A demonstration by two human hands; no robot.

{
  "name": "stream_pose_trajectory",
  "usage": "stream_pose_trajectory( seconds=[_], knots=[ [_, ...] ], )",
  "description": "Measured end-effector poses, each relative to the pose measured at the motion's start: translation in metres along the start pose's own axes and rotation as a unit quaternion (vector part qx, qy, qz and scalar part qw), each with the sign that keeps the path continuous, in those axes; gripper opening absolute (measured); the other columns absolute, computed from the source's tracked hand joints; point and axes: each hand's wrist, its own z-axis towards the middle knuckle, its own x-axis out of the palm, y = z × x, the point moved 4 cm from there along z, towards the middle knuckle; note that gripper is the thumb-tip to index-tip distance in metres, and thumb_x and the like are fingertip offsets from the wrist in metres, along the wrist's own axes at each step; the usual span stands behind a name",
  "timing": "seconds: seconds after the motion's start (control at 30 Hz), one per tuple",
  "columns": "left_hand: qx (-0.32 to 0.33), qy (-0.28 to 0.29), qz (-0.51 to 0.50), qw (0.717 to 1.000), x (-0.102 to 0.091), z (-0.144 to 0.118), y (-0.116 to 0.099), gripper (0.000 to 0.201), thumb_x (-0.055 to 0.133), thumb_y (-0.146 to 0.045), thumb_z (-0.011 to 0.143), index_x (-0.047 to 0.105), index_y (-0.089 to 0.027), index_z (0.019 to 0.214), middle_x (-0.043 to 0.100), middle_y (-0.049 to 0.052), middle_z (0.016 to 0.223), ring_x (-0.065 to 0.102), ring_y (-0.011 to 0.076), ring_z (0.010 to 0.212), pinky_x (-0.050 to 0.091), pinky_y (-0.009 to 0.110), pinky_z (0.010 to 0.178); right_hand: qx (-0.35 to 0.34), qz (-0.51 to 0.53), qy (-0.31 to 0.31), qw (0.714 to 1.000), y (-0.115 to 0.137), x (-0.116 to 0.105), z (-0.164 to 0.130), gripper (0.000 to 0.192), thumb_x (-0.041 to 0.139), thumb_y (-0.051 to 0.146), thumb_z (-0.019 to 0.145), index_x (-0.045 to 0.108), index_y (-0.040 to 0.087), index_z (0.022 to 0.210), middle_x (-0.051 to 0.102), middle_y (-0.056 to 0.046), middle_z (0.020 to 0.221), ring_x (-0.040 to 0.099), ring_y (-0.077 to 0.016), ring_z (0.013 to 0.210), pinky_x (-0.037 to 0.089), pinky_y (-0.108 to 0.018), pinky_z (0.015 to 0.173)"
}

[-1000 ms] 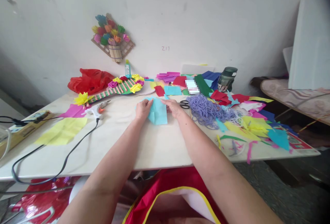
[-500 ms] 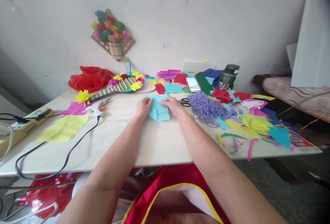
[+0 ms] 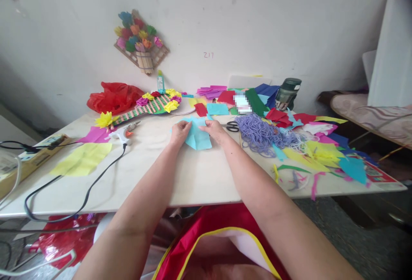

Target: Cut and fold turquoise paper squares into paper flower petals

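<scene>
A sheet of light blue crepe paper (image 3: 197,136) with creases is stretched between my two hands, over the middle of the table. My left hand (image 3: 180,133) pinches its left side, fingers closed. On the opposite side my right hand (image 3: 213,129) grips the paper between thumb and fingers near the upper right corner. Black-handled scissors (image 3: 232,126) lie just right of my right hand. Behind the paper rest a flat light blue piece (image 3: 217,108) and a small red piece (image 3: 201,109).
Purple yarn (image 3: 259,134) and coloured paper scraps (image 3: 322,153) spread over the right side. At left lie a glue gun (image 3: 121,134) with its cord, a yellow sheet (image 3: 82,159) and a power strip (image 3: 38,155). A flower-covered craft (image 3: 151,106) and a dark bottle (image 3: 288,94) stand behind.
Both hands keep their hold on the light blue paper with hardly any movement. The whole view has shifted slightly.
</scene>
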Motion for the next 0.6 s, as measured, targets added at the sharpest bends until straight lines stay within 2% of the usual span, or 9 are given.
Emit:
stream_pose_trajectory(
  seconds=[0.2, 0.4, 0.6],
  knots=[
    [-0.033, -0.020, -0.035, 0.999, -0.0017, 0.0006, 0.0030, 0.027, 0.054, -0.042, 0.067, 0.053, -0.016, 0.060, 0.036, -0.005, 0.049, 0.031, 0.0077, 0.049, 0.026, 0.021, 0.046, -0.006, 0.027, 0.003, 1.000, -0.0007, 0.0029, 0.0009, 0.019, 0.067, 0.030, 0.062, 0.065, 0.018, 0.077, 0.064, 0.003, 0.065, 0.057, -0.0132, 0.062, 0.048, -0.034, 0.076],
    [-0.058, -0.019, -0.075, 0.995, -0.0014, -0.0020, 0.0012, 0.026, 0.055, -0.040, 0.066, 0.050, -0.016, 0.059, 0.034, -0.005, 0.049, 0.028, 0.0067, 0.047, 0.023, 0.021, 0.044, -0.002, 0.027, -0.029, 0.999, -0.0004, 0.0022, 0.0022, 0.024, 0.067, 0.024, 0.062, 0.068, 0.018, 0.085, 0.068, 0.001, 0.075, 0.061, -0.0152, 0.072, 0.047, -0.037, 0.082],
    [-0.059, -0.019, -0.098, 0.993, -0.0014, -0.0014, 0.0026, 0.025, 0.055, -0.039, 0.066, 0.049, -0.016, 0.058, 0.035, -0.005, 0.049, 0.029, 0.0065, 0.047, 0.023, 0.021, 0.044, -0.030, 0.015, -0.025, 0.999, 0.0014, 0.0010, 0.0017, 0.024, 0.062, 0.015, 0.063, 0.070, 0.021, 0.086, 0.069, 0.001, 0.085, 0.061, -0.0138, 0.082, 0.043, -0.035, 0.088]
  ],
)
